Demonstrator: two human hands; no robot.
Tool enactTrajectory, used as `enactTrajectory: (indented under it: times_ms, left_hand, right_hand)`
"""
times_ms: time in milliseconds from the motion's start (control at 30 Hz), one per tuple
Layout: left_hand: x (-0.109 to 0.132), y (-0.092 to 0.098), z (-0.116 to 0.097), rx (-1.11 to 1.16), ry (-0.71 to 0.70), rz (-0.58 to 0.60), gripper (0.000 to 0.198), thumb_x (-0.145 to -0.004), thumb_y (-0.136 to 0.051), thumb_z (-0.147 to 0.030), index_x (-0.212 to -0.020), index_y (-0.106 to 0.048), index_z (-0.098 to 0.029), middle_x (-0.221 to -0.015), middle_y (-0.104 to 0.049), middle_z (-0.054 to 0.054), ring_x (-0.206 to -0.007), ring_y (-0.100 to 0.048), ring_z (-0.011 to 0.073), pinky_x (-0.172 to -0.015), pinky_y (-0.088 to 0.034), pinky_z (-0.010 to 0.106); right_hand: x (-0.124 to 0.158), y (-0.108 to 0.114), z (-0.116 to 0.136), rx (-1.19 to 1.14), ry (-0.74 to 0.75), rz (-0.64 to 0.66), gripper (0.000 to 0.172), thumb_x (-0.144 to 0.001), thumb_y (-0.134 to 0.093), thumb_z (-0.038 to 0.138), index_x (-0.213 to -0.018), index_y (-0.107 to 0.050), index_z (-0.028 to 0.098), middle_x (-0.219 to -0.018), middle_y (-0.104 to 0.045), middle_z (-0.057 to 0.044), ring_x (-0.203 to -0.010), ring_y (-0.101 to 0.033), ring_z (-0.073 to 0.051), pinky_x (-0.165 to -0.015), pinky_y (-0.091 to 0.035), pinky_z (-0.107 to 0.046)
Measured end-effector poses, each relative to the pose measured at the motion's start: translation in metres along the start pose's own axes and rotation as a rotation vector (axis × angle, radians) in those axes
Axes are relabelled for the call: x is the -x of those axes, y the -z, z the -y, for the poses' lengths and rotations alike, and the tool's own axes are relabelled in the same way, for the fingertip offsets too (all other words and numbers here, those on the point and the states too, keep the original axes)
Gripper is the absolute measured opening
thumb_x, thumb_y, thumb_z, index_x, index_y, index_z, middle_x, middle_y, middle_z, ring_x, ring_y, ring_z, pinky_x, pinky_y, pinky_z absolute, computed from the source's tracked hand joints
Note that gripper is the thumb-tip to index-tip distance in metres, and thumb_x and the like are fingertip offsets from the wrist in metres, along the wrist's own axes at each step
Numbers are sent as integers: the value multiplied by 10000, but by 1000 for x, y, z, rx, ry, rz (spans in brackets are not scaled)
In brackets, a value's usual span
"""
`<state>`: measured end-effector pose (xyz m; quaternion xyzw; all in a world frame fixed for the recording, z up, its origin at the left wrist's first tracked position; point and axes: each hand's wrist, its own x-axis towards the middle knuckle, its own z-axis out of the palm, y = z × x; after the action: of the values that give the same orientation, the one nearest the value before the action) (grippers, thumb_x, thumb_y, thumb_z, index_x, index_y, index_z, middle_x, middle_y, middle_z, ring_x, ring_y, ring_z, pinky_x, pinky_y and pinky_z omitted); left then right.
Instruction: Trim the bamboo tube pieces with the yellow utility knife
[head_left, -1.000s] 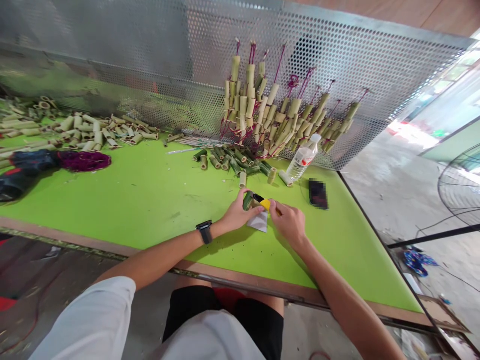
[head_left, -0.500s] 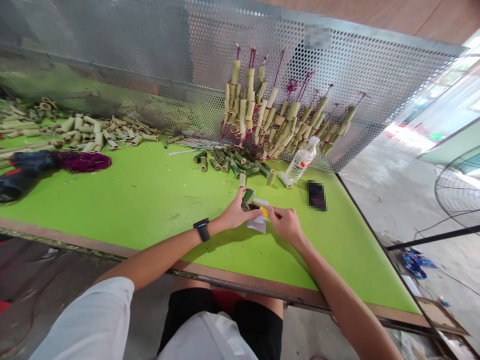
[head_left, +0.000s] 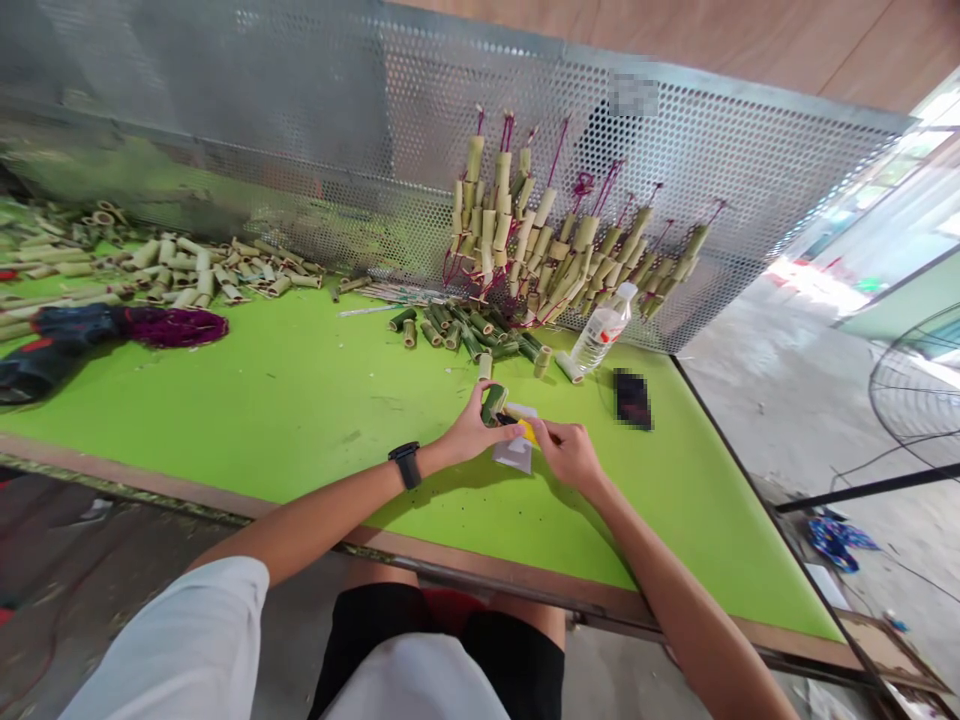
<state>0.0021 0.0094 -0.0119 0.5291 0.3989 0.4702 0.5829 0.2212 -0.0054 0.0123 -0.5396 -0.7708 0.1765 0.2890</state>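
Observation:
My left hand (head_left: pixel 480 428) is closed round a short green bamboo piece (head_left: pixel 493 404), with the thumb reaching toward the tool at its right. In my right hand (head_left: pixel 571 450) is a yellow-handled utility knife (head_left: pixel 528 432); its dark front part meets the bamboo's cut end, and the blade edge is too small to make out. Under both hands lies a pale sheet (head_left: pixel 514 456) on the green table (head_left: pixel 315 420). Just beyond my left fingers stands a light bamboo piece (head_left: pixel 485 366).
Loose bamboo pieces (head_left: pixel 450 328) lie ahead, before strung bamboo bundles (head_left: pixel 540 235) leaning on a perforated metal panel (head_left: pixel 720 150). A water bottle (head_left: pixel 604 328) and a blurred dark object (head_left: pixel 633 400) are right. Leftward lie a power drill (head_left: pixel 52 345), purple string (head_left: pixel 178 327) and piled bamboo (head_left: pixel 187 265).
The view has shifted slightly. My hands keep their hold on the bamboo piece and the knife, with the knife's yellow handle turned a little.

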Motion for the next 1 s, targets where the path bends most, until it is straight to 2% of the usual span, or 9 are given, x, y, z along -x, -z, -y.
enactTrajectory:
  times_ms: [167,267,333,400,500,667,767,900,1000]
  left_hand:
    - [0,3,-3,-28,1,75,995,-669,-1015,-626,-1426,-489,-252,-1097,-681,9,-958,-691,178,-880,-557,345]
    - [-1,7,-9,-96,-10,125,944,-710,-986,-654,-1420,-512,-251,-1090,-694,22,-945,-697,193,-869,-557,349]
    - [0,7,-12,-135,-16,88,890,-733,-970,-660,-1396,-532,-258,-1089,-690,30,-951,-690,208,-881,-553,367]
    - [1,4,-16,-180,-49,-12,773,-760,-956,-645,-1317,-573,-269,-1137,-684,52,-1044,-681,242,-947,-541,396]
    - [5,-1,-18,-222,-69,-82,670,-783,-948,-608,-1256,-594,-290,-1190,-677,66,-1145,-666,278,-1000,-522,416]
    - [5,-2,-14,-150,26,18,895,-740,-972,-600,-1417,-490,-270,-1088,-658,22,-967,-681,218,-894,-538,376]
    - [2,0,-8,-135,19,16,980,-710,-992,-593,-1464,-460,-261,-1046,-625,-11,-950,-676,193,-895,-541,359]
    - [0,1,-4,-115,3,6,990,-699,-1000,-603,-1466,-474,-264,-1070,-622,-12,-928,-669,177,-879,-544,352]
    - [0,2,-5,-152,-20,9,999,-694,-1000,-607,-1462,-482,-235,-1122,-627,9,-918,-639,167,-861,-532,337]
  right_hand:
    - [0,0,1,30,-61,-31,883,-1046,-313,804,-630,-731,147,-509,-338,8,-479,-306,-106,-506,-199,-289]
    - [3,-2,3,118,-54,-90,824,-1081,-340,696,-746,-840,132,-483,-479,-19,-462,-379,-116,-506,-217,-291]
    - [5,-3,5,187,-43,-160,772,-1102,-354,630,-785,-869,150,-545,-630,-62,-486,-459,-127,-516,-251,-280]
    - [5,-5,7,247,-34,-238,730,-1120,-362,582,-826,-891,173,-660,-751,-98,-525,-529,-132,-530,-274,-265]
    - [4,-4,6,276,-17,-302,688,-1131,-376,548,-922,-922,186,-737,-806,-110,-553,-567,-129,-543,-287,-251]
    - [2,-2,-2,220,-32,-265,713,-1111,-374,592,-944,-922,168,-605,-727,-81,-501,-515,-134,-536,-290,-267]
    - [0,-1,-3,166,-34,-214,760,-1100,-347,648,-839,-878,171,-570,-675,-63,-483,-487,-138,-533,-289,-283]
    - [0,0,-1,83,0,-87,808,-1082,-327,738,-621,-698,187,-489,-501,-18,-467,-382,-123,-514,-248,-297]
    - [0,0,0,19,26,15,818,-1075,-323,784,-565,-573,196,-508,-394,12,-487,-319,-101,-514,-226,-285]
